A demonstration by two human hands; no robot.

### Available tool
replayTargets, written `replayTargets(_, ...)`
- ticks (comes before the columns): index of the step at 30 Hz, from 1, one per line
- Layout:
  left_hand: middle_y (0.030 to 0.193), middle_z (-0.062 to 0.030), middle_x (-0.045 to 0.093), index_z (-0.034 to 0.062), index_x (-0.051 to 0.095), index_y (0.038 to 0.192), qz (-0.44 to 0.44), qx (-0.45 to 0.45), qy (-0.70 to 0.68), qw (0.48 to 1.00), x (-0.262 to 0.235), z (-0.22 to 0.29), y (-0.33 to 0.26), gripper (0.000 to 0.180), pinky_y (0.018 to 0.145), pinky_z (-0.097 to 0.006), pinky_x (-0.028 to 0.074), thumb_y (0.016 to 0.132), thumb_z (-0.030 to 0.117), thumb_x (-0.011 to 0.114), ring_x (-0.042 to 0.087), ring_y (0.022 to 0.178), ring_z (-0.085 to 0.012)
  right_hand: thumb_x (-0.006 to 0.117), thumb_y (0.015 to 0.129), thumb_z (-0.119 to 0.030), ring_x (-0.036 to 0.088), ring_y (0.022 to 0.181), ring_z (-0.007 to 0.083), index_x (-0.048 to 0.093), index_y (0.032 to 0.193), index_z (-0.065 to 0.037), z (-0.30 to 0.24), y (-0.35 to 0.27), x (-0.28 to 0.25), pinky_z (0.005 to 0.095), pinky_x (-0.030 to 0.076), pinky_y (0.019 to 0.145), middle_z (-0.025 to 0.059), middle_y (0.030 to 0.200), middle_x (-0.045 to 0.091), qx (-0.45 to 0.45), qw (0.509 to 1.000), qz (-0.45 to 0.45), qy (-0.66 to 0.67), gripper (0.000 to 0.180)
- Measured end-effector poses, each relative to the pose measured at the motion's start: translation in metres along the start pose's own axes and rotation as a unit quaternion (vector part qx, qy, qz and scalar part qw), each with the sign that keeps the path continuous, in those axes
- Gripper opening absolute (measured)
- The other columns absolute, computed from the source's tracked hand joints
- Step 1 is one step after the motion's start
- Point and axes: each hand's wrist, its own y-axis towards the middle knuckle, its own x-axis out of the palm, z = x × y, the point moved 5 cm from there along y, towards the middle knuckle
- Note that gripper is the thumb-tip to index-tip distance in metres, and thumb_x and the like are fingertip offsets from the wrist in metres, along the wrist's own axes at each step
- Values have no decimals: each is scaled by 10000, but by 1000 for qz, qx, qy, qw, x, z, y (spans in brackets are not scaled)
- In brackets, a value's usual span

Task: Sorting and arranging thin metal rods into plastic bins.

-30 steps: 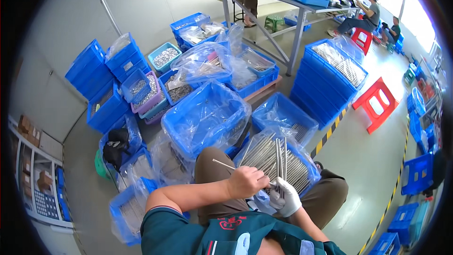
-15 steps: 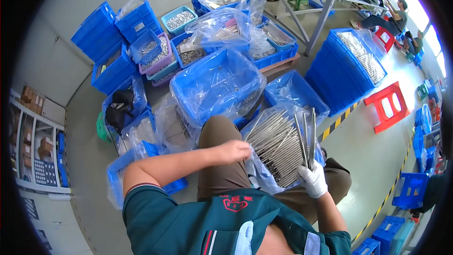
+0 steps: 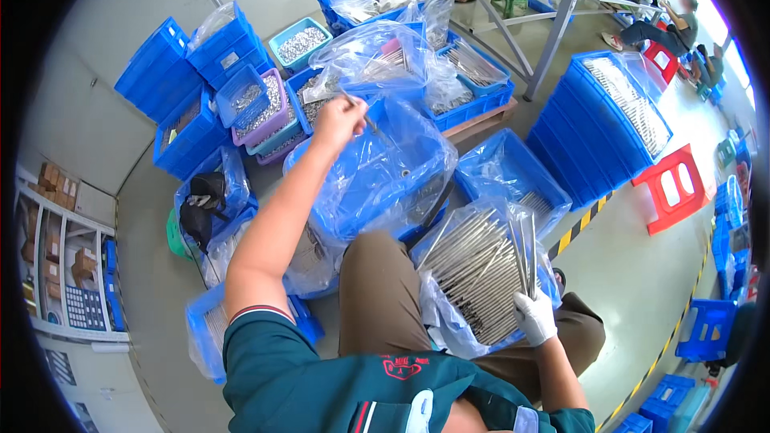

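Note:
My bare left hand (image 3: 340,122) is stretched out over the large plastic-lined blue crate (image 3: 325,212), fingers closed on what looks like a short thin metal rod (image 3: 371,123), partly hidden by the hand. My right hand (image 3: 535,317), in a white glove, grips a bundle of long metal rods (image 3: 524,252) standing nearly upright. Just left of it, a plastic-lined blue bin is heaped with many similar metal rods (image 3: 473,273), lying mostly parallel and slanted. That bin rests by my legs.
A smaller blue bin (image 3: 501,164) with a few rods stands beyond the rod heap. Blue crates (image 3: 589,124) are stacked at right near a red stool (image 3: 674,188). Tubs of small metal parts (image 3: 301,44) stand behind. A metal-legged table (image 3: 553,40) and a seated person (image 3: 682,28) are farther off.
My left hand has moved from beside the rod heap up and left, over the large lined crate. My right hand still holds its bundle and has shifted slightly downward.

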Motion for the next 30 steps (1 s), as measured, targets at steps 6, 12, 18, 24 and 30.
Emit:
replayTargets(6,840,-112,637,-1,569,1017,114,1,-179,977,10,-34,147,320,594,-304,512,935,301,499,643,727,-194,609,825,-143,425,439,96,485,753,-61,21,25,-9,230,331,397,13,574,465,64,996,28,57,165)
replayTargets(12,989,-150,623,17,487,1157,111,-113,-243,957,66,-107,259,420,606,-348,509,959,377,404,638,747,-245,562,831,-146,374,361,107,477,701,-67,20,39,-21,237,277,340,27,491,433,111,990,58,60,175)
replayTargets(18,1177,-196,529,48,403,1159,60,-186,-359,913,120,-159,301,360,659,-447,498,938,331,430,627,849,-353,587,850,-213,339,324,114,462,739,-65,22,48,-26,243,256,319,34,463,398,155,978,76,120,224)
replayTargets(24,1372,-168,372,158,217,1404,65,-243,-331,910,92,-189,278,660,652,-443,480,888,443,515,597,910,-364,583,853,-215,352,321,117,462,731,-56,21,45,-22,243,260,316,44,461,414,142,984,66,81,234)
replayTargets(30,1239,-149,516,78,328,1394,272,-51,-49,960,30,-138,208,657,574,-297,502,845,295,615,623,866,-226,621,828,-165,411,425,95,498,769,-67,19,29,-17,242,324,387,9,548,458,98,993,69,1,167)
